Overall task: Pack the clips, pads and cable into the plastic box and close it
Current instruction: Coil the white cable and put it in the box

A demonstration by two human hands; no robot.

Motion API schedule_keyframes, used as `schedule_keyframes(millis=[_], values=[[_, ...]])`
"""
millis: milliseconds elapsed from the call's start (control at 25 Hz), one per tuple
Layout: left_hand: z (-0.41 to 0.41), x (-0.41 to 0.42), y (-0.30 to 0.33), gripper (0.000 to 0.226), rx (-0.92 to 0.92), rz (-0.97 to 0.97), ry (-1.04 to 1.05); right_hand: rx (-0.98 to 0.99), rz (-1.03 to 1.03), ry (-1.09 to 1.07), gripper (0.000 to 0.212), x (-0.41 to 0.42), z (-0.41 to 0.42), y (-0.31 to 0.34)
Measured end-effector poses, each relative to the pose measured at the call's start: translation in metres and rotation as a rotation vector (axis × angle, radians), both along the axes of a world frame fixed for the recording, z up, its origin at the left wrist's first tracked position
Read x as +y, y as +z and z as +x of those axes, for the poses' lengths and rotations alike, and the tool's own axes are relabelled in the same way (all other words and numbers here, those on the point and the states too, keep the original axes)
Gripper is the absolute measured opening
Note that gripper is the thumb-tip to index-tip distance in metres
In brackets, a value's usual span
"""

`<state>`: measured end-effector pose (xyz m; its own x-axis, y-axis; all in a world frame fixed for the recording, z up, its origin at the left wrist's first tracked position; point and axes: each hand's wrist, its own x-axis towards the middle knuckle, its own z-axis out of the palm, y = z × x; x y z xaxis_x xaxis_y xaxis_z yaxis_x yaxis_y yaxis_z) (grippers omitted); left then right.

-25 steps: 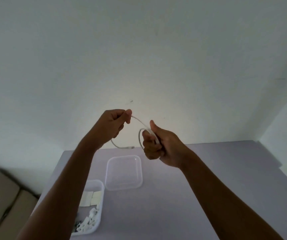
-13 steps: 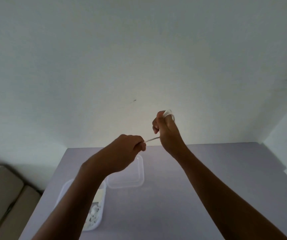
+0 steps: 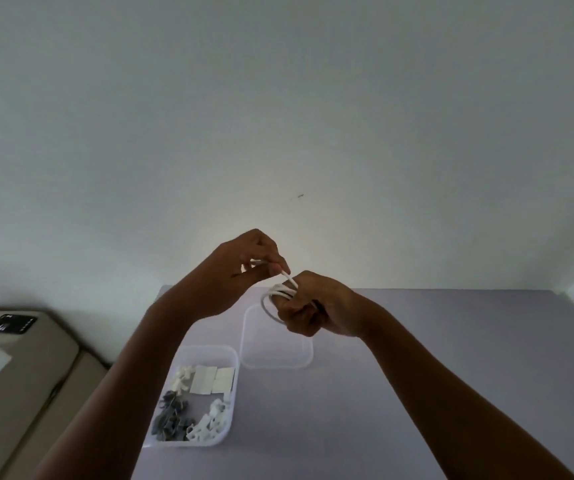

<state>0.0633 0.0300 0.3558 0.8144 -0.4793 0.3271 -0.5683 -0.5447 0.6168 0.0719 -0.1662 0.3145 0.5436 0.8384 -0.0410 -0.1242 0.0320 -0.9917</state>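
Lavender table (image 3: 417,375) meets white wall (image 3: 278,116); tan surface (image 3: 19,375) lies left.

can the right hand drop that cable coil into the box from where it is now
Probably yes. The right hand holds the coiled cable in the air above the table, and the plastic box sits open below, its lid off. The left hand must first release the pinched end.

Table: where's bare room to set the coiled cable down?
The table is bare right of the lid and plastic box, out to the right edge, partly under the right forearm. The box is crowded with clips and pads. Left hand and right hand hold the cable above the lid.
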Motion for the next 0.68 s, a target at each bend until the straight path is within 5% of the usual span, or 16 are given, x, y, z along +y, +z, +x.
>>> schedule_keyframes(millis=[320, 680], values=[[-0.015, 0.07, -0.034, 0.024, 0.261, -0.421, 0.106, 0.203, 0.222, 0.026, 0.017, 0.079, 0.009, -0.009], [-0.019, 0.186, -0.062, 0.028, 0.263, -0.437, 0.116, 0.348, 0.284, 0.188, 0.029, 0.201, 0.025, -0.031]])
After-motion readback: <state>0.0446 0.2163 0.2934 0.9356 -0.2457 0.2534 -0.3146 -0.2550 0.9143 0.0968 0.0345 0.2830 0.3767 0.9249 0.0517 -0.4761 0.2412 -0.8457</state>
